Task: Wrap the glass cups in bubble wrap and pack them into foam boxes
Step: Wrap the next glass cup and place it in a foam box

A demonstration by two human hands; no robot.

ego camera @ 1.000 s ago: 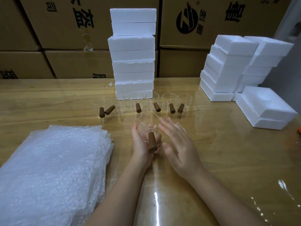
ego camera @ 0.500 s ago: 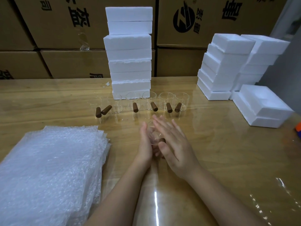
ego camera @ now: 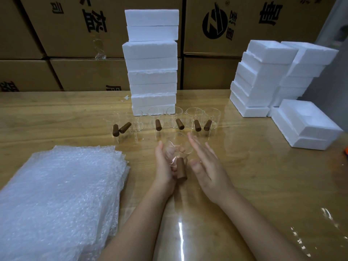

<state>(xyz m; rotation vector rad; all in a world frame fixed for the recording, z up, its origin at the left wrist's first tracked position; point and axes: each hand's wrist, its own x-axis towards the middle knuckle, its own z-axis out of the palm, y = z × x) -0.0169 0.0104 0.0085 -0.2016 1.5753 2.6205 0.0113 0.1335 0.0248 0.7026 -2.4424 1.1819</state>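
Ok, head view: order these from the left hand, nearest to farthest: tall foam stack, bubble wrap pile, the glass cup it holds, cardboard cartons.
1. glass cup, held in the left hand.
2. bubble wrap pile, just to its left.
3. tall foam stack, ahead at the back of the table.
4. cardboard cartons, behind the table.

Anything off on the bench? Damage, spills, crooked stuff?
Minor only. The tall foam box stack is uneven, layers offset with ragged edges; white crumbs lie on the table by its base. The two leftmost cups crowd together, handles angled toward each other. No breakage or spill.
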